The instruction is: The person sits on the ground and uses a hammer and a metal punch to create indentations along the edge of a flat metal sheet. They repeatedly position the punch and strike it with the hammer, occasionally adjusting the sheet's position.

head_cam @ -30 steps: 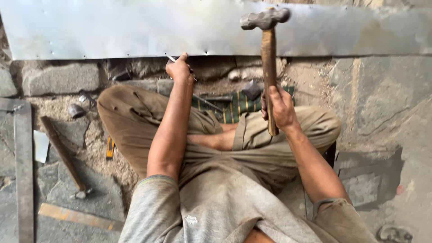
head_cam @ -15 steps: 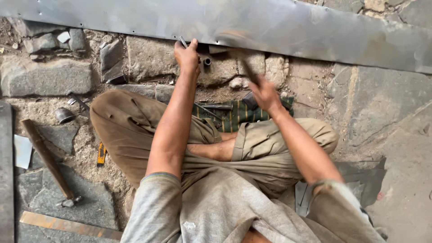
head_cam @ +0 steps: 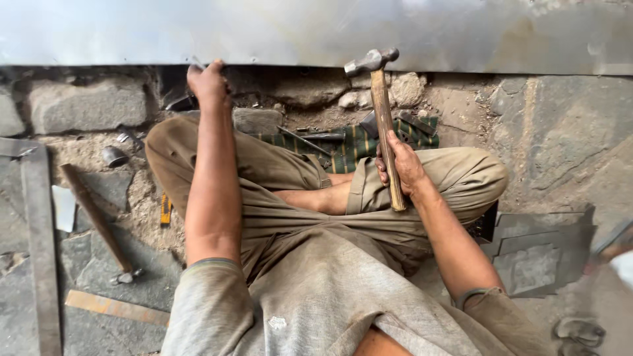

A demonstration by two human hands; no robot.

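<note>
The hammer [head_cam: 384, 125] stands upright in the right hand's grip [head_cam: 402, 168], its head above. The metal sheet [head_cam: 316, 33] lies beyond; the left hand [head_cam: 210, 84] touches its edge, well left of the grip.

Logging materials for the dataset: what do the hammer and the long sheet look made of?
Hammer: handle looks like bare wood, brown and worn; head looks like dull grey steel, unpolished. It is held in the right hand.
Sheet: likely thin sheet metal, pale grey with a soft sheen and rusty smudges. The left hand is at its lower edge.
</note>
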